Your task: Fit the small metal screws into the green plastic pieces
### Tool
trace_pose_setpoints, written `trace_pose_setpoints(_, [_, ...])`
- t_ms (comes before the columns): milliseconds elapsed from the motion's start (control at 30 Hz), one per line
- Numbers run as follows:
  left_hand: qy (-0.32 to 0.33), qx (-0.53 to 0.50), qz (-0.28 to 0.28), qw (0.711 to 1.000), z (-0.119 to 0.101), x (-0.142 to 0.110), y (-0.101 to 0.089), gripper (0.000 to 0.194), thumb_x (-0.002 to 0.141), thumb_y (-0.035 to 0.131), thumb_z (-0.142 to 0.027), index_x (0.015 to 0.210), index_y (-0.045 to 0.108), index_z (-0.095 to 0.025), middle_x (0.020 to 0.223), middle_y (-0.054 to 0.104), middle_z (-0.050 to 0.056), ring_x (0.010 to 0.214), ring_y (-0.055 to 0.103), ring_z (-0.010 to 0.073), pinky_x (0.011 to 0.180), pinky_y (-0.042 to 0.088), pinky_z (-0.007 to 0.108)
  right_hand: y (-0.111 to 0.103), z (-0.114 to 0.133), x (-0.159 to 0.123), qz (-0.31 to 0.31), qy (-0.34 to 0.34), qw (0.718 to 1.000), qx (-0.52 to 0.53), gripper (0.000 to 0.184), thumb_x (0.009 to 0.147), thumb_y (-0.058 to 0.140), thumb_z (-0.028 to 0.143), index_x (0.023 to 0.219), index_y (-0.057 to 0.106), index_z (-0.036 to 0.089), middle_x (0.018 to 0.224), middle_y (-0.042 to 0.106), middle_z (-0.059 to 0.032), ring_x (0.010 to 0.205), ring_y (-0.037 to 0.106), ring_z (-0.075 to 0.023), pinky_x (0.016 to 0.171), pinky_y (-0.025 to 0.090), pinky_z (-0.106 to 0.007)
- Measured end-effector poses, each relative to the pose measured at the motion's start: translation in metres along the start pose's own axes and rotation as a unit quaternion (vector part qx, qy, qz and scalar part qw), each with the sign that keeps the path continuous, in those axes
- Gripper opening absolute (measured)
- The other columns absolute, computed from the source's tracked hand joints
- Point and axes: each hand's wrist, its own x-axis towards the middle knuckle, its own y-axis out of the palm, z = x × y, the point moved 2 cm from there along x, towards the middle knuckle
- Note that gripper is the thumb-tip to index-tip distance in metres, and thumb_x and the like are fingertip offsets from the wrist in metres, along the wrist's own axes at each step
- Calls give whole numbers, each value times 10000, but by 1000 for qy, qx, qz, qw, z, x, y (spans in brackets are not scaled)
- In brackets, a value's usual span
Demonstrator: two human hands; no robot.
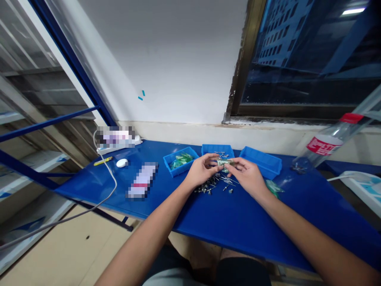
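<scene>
Both hands meet over the blue table (pixel 208 218). My left hand (pixel 200 170) and my right hand (pixel 248 174) pinch a small green-and-metal part (pixel 225 162) between their fingertips. Just below the hands lies a loose heap of small metal pins (pixel 214 183). Three blue trays stand behind the hands: the left tray (pixel 169 163) holds green parts, the middle tray (pixel 208 149) holds metal pins, and what is in the right tray (pixel 262 159) cannot be seen.
A clear plastic bottle (pixel 327 145) with a red label leans at the right. At the left lie a blurred flat item (pixel 142 180), a white oval object (pixel 122 162), a yellow pen (pixel 102 161) and a grey cable (pixel 89 206). A wall and a dark window stand behind.
</scene>
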Motion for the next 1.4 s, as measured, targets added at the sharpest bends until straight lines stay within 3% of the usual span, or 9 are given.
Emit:
trace_pose_setpoints(167, [9,65,25,998,-6,-5,4,512,930,741,-435,1357,651,-168,1019,775,108,846,744,194,817,618,357,-6,6,-2,-77,-61,990,-98,348,888,754,524,1048,705,218,964,756,-89,741,725,-224,553,609,-318])
trace_pose_setpoints(267, [19,25,50,998,-9,-7,4,496,967,692,-437,1397,637,-197,1111,786,116,963,762,226,895,621,389,-1,15,-5,-6,-163,969,-184,196,955,681,416,1011,749,241,1101,727,-98,981,723,-259,751,645,-378])
trace_pose_setpoints(400, [52,77,-15,996,-11,-5,-4,291,983,661,-396,1160,749,-183,1157,786,110,1038,755,244,960,608,404,5,23,-9,58,-254,932,-254,115,979,645,268,989,759,258,1183,728,-74,1135,688,-259,1030,552,-472])
trace_pose_setpoints(500, [89,137,-75,984,-14,-3,-15,289,974,661,-339,1220,692,-191,1095,789,100,964,762,228,898,625,389,4,25,-9,51,-254,929,-265,94,979,654,265,995,746,258,1205,733,-77,1142,688,-263,1034,542,-479])
trace_pose_setpoints(633, [144,283,-133,939,-26,-6,-31,536,963,647,-247,1481,507,-239,1155,775,84,971,752,210,919,605,373,2,25,-9,46,-235,933,-268,102,993,639,293,979,728,247,1164,733,-81,1070,709,-254,987,567,-461])
trace_pose_setpoints(733, [164,432,-159,873,-35,-8,-46,280,982,597,-225,1253,669,-229,1236,756,72,1120,708,248,1035,528,422,1,25,-9,47,-229,935,-267,99,991,641,294,980,725,242,1140,732,-77,1043,712,-245,958,582,-440])
trace_pose_setpoints(900, [84,566,-166,803,-35,-7,-67,241,967,507,-149,1052,725,-205,1094,764,85,1072,689,271,1007,488,431,2,24,-9,47,-224,936,-268,105,994,633,281,990,731,242,1114,732,-74,998,712,-232,896,599,-408])
trace_pose_setpoints(1133, [35,613,-115,781,-31,-7,-64,290,976,528,-305,815,748,-204,905,760,92,876,689,263,945,507,441,3,16,-9,104,-234,909,-328,130,1006,636,302,1081,730,253,1129,741,-73,1090,676,-258,1000,554,-469])
trace_pose_setpoints(1400, [117,595,-176,776,-30,-9,-56,309,1030,533,-389,1007,776,-199,1331,684,126,1335,538,347,1119,430,562,11,2,-9,205,-253,858,-397,160,1011,626,285,1087,763,253,1118,763,-82,1084,658,-276,967,559,-482])
